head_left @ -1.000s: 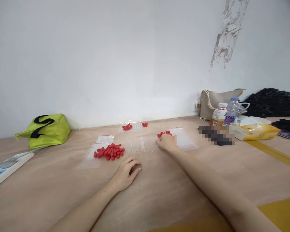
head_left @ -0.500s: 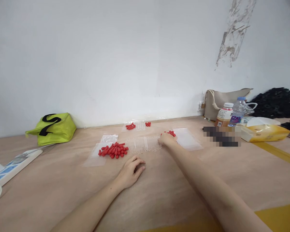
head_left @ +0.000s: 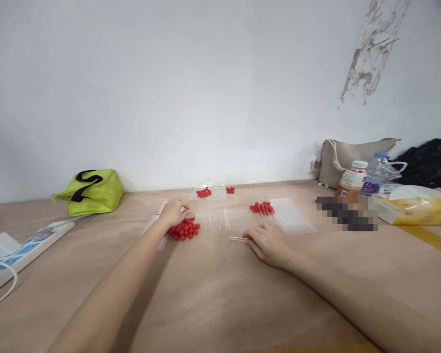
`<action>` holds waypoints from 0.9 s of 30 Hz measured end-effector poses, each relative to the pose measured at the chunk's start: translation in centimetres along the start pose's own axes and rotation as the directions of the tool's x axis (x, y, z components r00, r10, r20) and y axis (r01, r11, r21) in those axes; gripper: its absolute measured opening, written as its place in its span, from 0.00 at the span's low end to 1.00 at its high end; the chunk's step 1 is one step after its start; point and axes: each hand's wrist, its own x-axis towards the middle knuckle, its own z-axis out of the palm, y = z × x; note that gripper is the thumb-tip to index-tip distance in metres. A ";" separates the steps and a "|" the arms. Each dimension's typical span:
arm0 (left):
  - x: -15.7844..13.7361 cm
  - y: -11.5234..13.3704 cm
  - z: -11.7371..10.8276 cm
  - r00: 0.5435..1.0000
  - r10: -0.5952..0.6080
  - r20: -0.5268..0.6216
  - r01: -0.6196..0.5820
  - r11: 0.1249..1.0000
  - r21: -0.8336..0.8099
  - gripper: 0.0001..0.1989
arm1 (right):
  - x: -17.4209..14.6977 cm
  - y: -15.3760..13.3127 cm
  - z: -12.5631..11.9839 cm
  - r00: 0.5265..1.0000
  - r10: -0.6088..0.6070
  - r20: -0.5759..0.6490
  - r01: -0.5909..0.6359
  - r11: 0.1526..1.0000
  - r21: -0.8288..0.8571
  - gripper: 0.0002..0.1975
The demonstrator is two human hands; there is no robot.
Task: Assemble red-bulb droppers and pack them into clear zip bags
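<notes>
From here I see two bare arms reaching in from the near side. The left arm [head_left: 112, 284] stretches far, almost straight, and the left hand [head_left: 173, 214] bends over at its end — fingers curled to the right, too small to tell if they pinch. The right arm [head_left: 338, 289] slants in from the near right. The right hand [head_left: 267, 243] sits nearer, back up, fingers bent left — tips pinched with the thumb.

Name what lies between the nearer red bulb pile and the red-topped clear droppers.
Head view: a row of thin, clear, plastic-looking tubes, lying side by side.
</notes>
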 end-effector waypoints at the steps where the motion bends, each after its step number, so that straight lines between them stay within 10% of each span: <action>1: 0.8 -0.3 0.2 0.998 0.005 0.058 -0.005 1.000 0.001 0.05 | -0.3 0.1 0.4 1.000 -0.007 -0.023 0.008 1.000 0.025 0.10; 11: 3.9 -1.1 2.2 0.897 -0.004 0.442 0.045 0.996 -0.083 0.09 | -1.1 0.5 1.5 0.994 0.045 -0.104 -0.032 0.992 0.119 0.12; 19: 0.5 2.4 0.4 0.994 0.009 0.112 0.027 0.951 -0.309 0.15 | -0.9 0.4 1.3 0.994 0.025 -0.107 -0.023 0.999 0.028 0.13; 27: -9.1 7.0 3.1 0.967 0.241 -0.078 -0.246 0.821 -0.515 0.05 | -0.7 0.3 0.3 0.981 0.018 -0.193 -0.021 1.000 -0.016 0.11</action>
